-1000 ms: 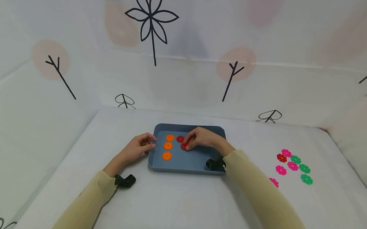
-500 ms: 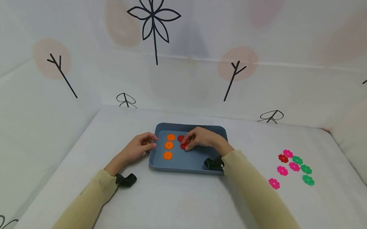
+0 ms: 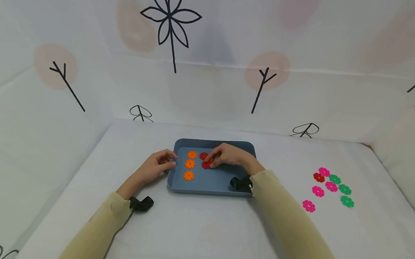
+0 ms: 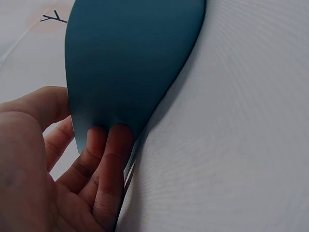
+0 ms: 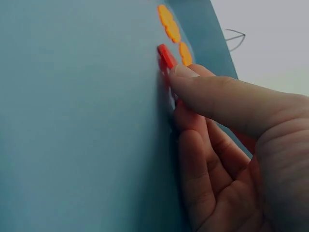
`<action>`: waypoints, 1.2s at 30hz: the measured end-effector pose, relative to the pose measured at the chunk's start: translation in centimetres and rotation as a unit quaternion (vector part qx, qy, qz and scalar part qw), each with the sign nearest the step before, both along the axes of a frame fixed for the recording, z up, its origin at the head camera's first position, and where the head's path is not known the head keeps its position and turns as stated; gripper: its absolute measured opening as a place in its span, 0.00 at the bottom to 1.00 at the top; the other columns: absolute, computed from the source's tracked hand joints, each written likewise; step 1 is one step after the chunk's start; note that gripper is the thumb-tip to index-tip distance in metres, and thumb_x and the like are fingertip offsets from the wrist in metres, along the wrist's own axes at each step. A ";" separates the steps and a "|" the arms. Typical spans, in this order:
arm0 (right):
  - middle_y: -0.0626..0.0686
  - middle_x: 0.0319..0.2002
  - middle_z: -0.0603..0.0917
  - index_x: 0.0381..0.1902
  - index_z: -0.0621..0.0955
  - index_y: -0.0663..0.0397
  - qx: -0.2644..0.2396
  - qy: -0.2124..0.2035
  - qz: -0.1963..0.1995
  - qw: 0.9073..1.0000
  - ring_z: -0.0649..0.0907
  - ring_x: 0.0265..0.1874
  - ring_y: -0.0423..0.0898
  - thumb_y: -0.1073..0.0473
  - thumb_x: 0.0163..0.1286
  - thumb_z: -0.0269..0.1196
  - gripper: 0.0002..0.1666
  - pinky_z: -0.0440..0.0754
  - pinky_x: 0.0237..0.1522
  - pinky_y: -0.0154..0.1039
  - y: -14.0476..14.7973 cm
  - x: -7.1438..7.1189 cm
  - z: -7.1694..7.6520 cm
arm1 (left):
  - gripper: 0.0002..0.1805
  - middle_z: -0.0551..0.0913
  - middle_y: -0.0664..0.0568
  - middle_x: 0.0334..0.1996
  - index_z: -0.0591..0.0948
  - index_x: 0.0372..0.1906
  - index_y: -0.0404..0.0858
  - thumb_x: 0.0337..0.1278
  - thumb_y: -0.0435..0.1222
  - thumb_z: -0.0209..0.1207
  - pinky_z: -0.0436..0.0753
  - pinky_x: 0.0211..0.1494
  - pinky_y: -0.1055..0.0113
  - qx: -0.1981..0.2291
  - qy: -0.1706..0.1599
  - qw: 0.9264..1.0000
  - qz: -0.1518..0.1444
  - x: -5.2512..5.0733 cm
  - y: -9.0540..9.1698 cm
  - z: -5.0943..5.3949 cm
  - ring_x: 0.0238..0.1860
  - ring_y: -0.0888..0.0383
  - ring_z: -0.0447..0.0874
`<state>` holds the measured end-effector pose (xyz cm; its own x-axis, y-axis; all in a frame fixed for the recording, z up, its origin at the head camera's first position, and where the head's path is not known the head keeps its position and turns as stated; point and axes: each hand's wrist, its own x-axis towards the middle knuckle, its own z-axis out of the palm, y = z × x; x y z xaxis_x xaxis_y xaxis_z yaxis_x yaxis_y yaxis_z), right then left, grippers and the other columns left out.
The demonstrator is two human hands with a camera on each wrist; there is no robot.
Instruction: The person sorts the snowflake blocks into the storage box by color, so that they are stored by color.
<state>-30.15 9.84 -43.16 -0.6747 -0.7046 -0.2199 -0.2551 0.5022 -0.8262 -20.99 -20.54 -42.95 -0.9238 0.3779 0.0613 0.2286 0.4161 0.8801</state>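
A blue-grey tray (image 3: 203, 192) lies on the white-covered table. My left hand (image 3: 154, 166) holds its left edge; in the left wrist view the fingertips press the tray's outer wall (image 4: 130, 58) and the thumb is at the rim. Between thumb and fingers, my right hand (image 3: 229, 155) pinches a red flower-shaped disc (image 3: 205, 165) low over the tray floor. In the right wrist view this disc (image 5: 166, 55) is tilted on edge. Just behind it lies another red disc (image 3: 203, 156). Left of both, three orange flower-shaped discs (image 3: 189, 164) form a column.
To the right of the tray, several loose flower-shaped discs are scattered on the table: pink ones (image 3: 318, 191), green ones (image 3: 347, 201) and one red disc (image 3: 318, 177). A white cloth with plant drawings (image 3: 210, 93) hangs behind the table.
The red disc in my right hand has shifted slightly left within the tray. My left hand stays at the tray's left edge.
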 end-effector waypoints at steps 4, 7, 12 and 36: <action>0.50 0.35 0.86 0.46 0.88 0.59 -0.004 0.004 -0.009 1.000 0.78 0.28 0.45 0.66 0.61 0.71 0.14 0.75 0.36 0.37 -0.1 0.1 -0.2 | 0.15 0.76 0.45 0.32 0.78 0.54 0.28 0.69 0.33 0.60 0.74 0.31 0.68 0.001 0.000 1.000 -0.001 0.1 0.0 0.0 0.32 0.37 0.75; 0.50 0.34 0.86 0.45 0.88 0.58 0.001 0.013 -0.014 1.000 0.78 0.28 0.45 0.64 0.61 0.72 0.13 0.75 0.36 0.37 -0.3 0.2 -0.1 | 0.15 0.76 0.45 0.32 0.78 0.54 0.28 0.69 0.33 0.60 0.74 0.31 0.68 0.002 0.002 1.000 -0.001 0.1 0.0 0.1 0.32 0.36 0.75; 0.50 0.31 0.85 0.44 0.89 0.57 0.005 0.025 -0.015 1.000 0.77 0.27 0.44 0.64 0.60 0.73 0.13 0.74 0.34 0.36 -0.6 0.3 -0.2 | 0.15 0.76 0.45 0.31 0.78 0.54 0.28 0.69 0.33 0.60 0.74 0.31 0.68 -0.001 0.002 1.000 0.000 0.2 0.0 0.2 0.31 0.37 0.75; 0.49 0.32 0.82 0.47 0.88 0.53 0.013 0.042 0.017 0.999 0.76 0.30 0.45 0.63 0.63 0.71 0.13 0.71 0.35 0.37 -0.5 0.3 0.6 | 0.15 0.76 0.45 0.31 0.78 0.54 0.28 0.69 0.32 0.59 0.73 0.30 0.68 0.004 0.001 1.000 0.000 0.2 0.1 0.3 0.30 0.38 0.75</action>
<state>-29.85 9.35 -42.60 -0.6667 -0.7225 -0.1831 -0.3400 0.5134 -0.7879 -20.74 -20.49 -42.69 -0.9236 0.3776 0.0656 0.2300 0.4090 0.8831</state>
